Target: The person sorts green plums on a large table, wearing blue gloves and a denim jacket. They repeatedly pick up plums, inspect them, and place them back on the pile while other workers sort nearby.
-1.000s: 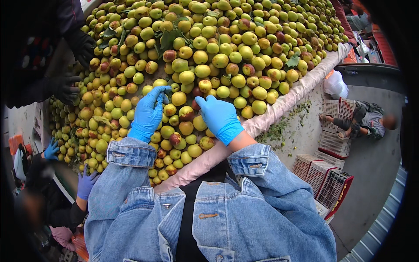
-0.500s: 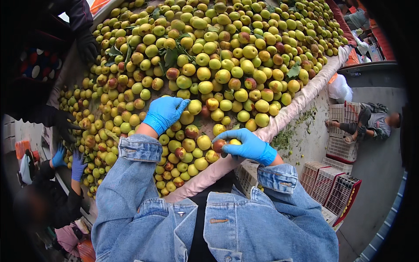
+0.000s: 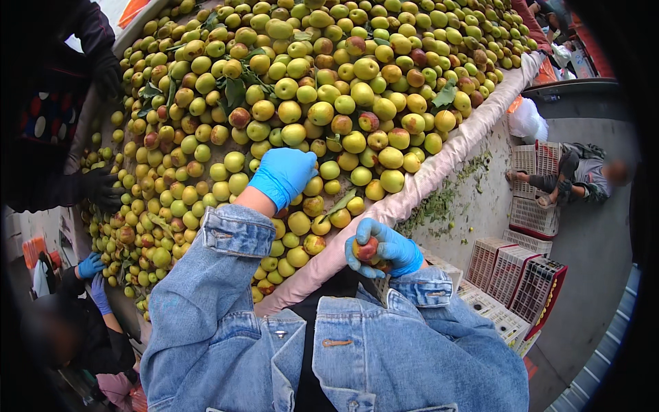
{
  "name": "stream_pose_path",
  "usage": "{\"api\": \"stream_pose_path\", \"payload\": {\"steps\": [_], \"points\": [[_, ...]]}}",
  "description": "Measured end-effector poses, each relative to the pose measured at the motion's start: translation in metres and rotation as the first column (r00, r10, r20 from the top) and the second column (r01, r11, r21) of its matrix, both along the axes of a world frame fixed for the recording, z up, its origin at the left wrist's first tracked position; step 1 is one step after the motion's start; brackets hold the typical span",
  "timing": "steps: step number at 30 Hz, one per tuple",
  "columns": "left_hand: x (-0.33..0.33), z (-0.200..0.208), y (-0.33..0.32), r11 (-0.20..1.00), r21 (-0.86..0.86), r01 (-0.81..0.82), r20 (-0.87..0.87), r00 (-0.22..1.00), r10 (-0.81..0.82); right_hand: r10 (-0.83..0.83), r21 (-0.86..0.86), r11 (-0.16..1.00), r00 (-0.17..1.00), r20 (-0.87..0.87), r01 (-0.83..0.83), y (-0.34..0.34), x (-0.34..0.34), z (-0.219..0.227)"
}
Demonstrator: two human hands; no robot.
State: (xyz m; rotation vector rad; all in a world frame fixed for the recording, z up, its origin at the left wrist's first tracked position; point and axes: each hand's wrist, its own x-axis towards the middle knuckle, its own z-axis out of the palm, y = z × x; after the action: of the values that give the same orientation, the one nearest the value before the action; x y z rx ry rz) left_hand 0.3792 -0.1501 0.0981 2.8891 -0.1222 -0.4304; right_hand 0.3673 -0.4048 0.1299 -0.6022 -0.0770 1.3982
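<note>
Yellow-green jujubes with reddish patches lie in a broad pile (image 3: 320, 112) on the sloping table in front of me. My left hand (image 3: 281, 177), in a blue glove, rests over the near part of the pile. Its fingers are curled under, and what they hold, if anything, is hidden. Close to my body, just past the padded table edge, my right hand (image 3: 395, 253) in a blue glove is wrapped around a red-brown jujube (image 3: 365, 248). At least one more fruit seems to sit beneath it in the palm.
A pink cloth-covered rim (image 3: 429, 182) borders the table. Loose leaves (image 3: 445, 94) lie among the fruit. To the right stand plastic crates (image 3: 511, 275), and a person (image 3: 580, 175) sits on others. At left are co-workers' hands: a black glove (image 3: 103, 190), a blue glove (image 3: 90, 265), a purple glove (image 3: 100, 294).
My right hand has drawn back from the fruit toward my body, turning so the red jujube faces up. My left hand has moved slightly right, its fingers curling down onto the pile.
</note>
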Motion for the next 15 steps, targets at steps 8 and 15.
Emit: {"api": "stream_pose_path", "payload": {"steps": [8,15], "points": [[-0.035,0.002,0.046,0.965,-0.159,-0.207,-0.07,0.978,0.198,-0.033,-0.019,0.999,0.999,0.021,0.033,-0.019,0.015,-0.001],[-0.017,-0.005,-0.008,0.987,0.144,-0.075,-0.122,0.988,0.093,0.003,-0.015,1.0,0.999,0.043,-0.002,-0.02,0.034,0.01]]}}
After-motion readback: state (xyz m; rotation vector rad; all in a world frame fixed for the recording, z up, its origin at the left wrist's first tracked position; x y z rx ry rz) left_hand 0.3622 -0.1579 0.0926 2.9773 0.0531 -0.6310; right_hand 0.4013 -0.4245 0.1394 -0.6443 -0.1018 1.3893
